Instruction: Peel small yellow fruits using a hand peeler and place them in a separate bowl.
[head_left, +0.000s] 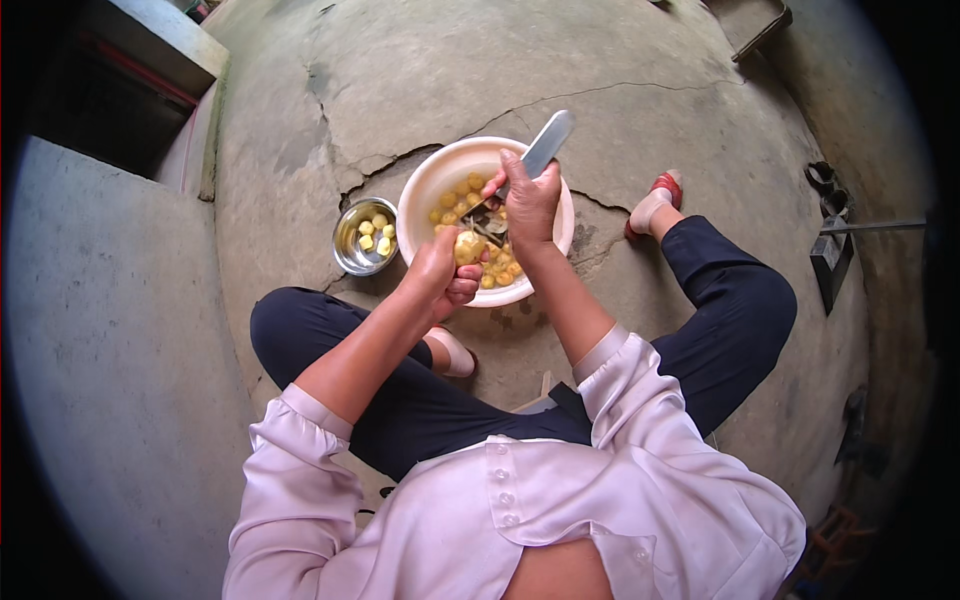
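Observation:
My left hand (447, 271) grips a small yellowish potato (469, 247) over the near left part of a wide pale plastic basin (555, 277). My right hand (531, 196) is closed around a metal-handled knife or peeler (549, 141); its wide handle sticks up past the thumb, and its working end is partly hidden by the fingers. In the basin lie many small potatoes (504, 278) in liquid, with thin peelings among them. Left of the basin, touching or nearly touching it, a steel bowl (346, 259) holds several pale peeled potatoes (379, 220).
Cracked concrete floor (420, 82) surrounds the basin. My feet in red shoes (666, 187) flank its near side. A wall and a doorway ledge stand at the left. Near the right wall are dark objects and a metal bar (877, 226); a tray-like object (750, 26) lies far right.

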